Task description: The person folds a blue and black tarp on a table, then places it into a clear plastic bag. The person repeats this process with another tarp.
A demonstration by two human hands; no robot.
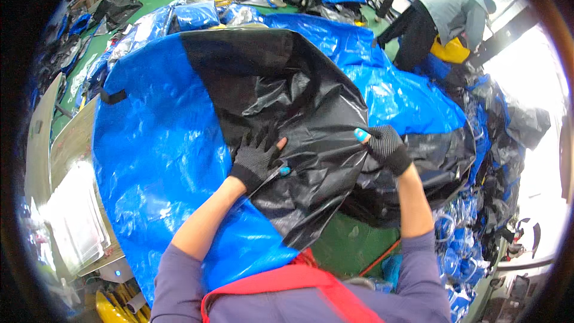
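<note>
A large blue and black plastic sheet spreads in front of me, with blue on the left and a shiny, creased black panel across the middle. My left hand, in a dark grey glove with the thumb bare, lies on the black panel with its fingers spread. Beside its palm is a thin, pale tool with a blue end; its kind is not clear. At the right edge of the panel, my right hand grips the sheet between thumb and fingers. Blue tape wraps the right thumb.
More blue sheeting lies beyond and to the right. A table with white papers stands at the left. Bundled blue pieces are heaped at the lower right. A co-worker bends over at the far right; others stand farther back.
</note>
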